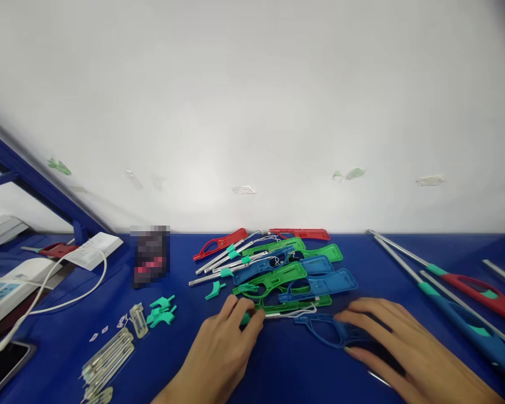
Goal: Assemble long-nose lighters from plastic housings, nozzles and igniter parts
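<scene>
A heap of red, green and blue plastic lighter shells [286, 269] with metal tubes lies mid-table on the blue surface. My left hand [223, 350] pinches a small teal part [246, 318] at the end of a metal tube with a white wire, at the heap's near edge. My right hand [398, 348] lies over a blue shell half [326, 330], fingers curled down onto it and pressing it to the table.
Loose teal triggers [162, 311] and clear plastic pieces [109, 356] lie at the left front. A power strip [8, 286] with white cables, a phone [4, 365] and a blurred dark box [150, 255] sit left. Assembled long lighters [458, 286] lie at the right. A white wall stands behind.
</scene>
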Motion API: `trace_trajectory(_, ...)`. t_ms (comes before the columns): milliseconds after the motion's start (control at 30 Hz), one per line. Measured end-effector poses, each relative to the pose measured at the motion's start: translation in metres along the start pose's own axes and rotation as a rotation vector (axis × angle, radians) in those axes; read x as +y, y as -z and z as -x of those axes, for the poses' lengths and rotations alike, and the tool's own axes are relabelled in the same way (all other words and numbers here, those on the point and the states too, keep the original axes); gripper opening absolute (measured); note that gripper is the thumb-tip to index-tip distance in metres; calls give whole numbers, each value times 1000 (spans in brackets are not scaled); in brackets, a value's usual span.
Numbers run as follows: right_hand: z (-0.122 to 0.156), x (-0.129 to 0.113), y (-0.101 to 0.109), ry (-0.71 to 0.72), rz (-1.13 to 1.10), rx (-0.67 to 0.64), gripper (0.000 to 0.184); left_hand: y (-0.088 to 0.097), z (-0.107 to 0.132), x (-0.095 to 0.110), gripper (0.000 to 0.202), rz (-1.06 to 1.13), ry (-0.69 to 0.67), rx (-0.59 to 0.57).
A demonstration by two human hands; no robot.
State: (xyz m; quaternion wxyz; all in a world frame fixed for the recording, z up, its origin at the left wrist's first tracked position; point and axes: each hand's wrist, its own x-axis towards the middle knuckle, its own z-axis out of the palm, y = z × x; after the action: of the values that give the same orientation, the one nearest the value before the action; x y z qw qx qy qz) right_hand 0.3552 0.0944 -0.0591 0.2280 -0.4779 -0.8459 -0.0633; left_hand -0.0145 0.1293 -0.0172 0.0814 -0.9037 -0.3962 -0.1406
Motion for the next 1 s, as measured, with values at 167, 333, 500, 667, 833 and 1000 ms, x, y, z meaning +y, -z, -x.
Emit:
trace_trajectory(167,-9,4,8,28,-34,43,32,-7,9,-3,41,5,28,63)
trace_trajectory(333,-12,5,13,9,-36,88,34,-1,7,-6,45,27,-23,118)
trace_trajectory(500,-11,2,16,-21,-22,67,35,3,4,-3,41,38,-39,154)
trace_trajectory(667,-14,3,20,-13,-24,72,34,1,1,-2,26,38,-33,188)
trace_trajectory(833,-16,4,23,-7,-36,66,33,-2,-1,-2,30,52,-41,242)
trace_trajectory(1000,-16,5,24,-17,-40,43,33,1,-1,-1,24,115,-54,300)
